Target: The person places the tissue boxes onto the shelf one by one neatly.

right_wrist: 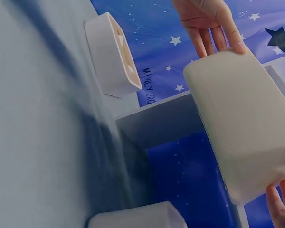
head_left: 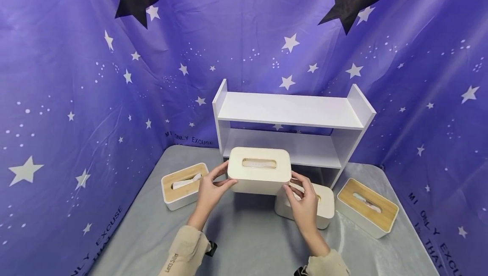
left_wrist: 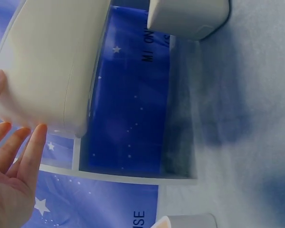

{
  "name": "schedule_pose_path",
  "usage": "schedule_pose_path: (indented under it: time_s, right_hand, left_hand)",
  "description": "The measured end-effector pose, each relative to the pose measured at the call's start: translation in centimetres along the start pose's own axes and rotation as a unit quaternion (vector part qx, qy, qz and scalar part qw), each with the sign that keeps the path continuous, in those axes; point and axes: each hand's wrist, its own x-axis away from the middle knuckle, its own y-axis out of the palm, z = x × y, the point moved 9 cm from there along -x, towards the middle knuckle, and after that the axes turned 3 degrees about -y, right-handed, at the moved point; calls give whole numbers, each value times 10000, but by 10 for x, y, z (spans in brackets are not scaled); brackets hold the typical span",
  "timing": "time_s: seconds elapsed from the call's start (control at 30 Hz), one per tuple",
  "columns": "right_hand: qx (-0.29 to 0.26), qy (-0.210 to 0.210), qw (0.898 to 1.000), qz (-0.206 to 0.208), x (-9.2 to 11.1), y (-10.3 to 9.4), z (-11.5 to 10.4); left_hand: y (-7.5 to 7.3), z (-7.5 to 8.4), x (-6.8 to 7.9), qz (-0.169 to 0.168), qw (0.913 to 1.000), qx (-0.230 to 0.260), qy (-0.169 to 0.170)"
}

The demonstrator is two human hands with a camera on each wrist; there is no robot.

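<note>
A cream tissue box (head_left: 260,186) with an oval slot in its lid is held up off the table, in front of the white shelf (head_left: 289,109). My left hand (head_left: 210,190) grips its left end, thumb on the near side and fingers beneath or behind. At the opposite end, my right hand (head_left: 306,205) pinches the box the same way. In the right wrist view both hands hold the box (right_wrist: 242,123) by its ends. Partly hidden behind my right hand, a second cream tissue box (head_left: 325,208) stands on the table.
Left of the shelf sits a wood-topped tissue box (head_left: 182,202) with a tissue showing. Another wood-topped box (head_left: 360,221) stands at the right, turned at an angle. Grey cloth covers the table (head_left: 244,242). A purple star-patterned curtain (head_left: 251,22) surrounds the table at back and sides.
</note>
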Motion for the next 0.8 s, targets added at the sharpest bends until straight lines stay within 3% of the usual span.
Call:
schedule_pose_path:
  time_s: [0.2, 0.53, 0.8]
  right_hand:
    - [-123, 160, 9998, -80, -4, 4, 21]
    - [28, -165, 9999, 9, -20, 1, -18]
    - [193, -171, 9997, -25, -27, 2, -20]
  left_hand:
    - [-3, 7, -5, 112, 9999, -73, 93]
    - [-3, 15, -12, 174, 9996, -114, 174]
    - [-2, 13, -18, 202, 9998, 5, 59]
